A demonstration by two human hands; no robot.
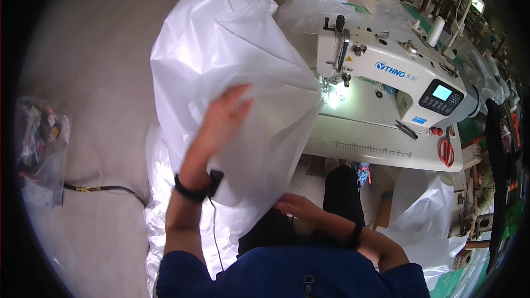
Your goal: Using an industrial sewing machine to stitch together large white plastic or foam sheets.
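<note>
A large white plastic sheet (193,66) billows across the left and middle, one corner running to the needle area of a white sewing machine (364,58). Over the sheet is my left hand (225,118), slightly blurred, its fingers stretched out and spread apart, holding nothing; whether it touches the sheet I cannot tell. My right hand (297,207) is low in the middle, close to my lap, with its fingers closed on the sheet's lower edge; the fingertips are partly hidden. A lamp lights the machine's needle plate (333,95).
On the machine table (359,132) lie black thread snips (406,129) and red-handled scissors (446,152). A thread cone (435,31) stands behind the machine. More white plastic (425,226) hangs at the right. A clear bag (41,143) and a black cable (105,189) lie on the floor, left.
</note>
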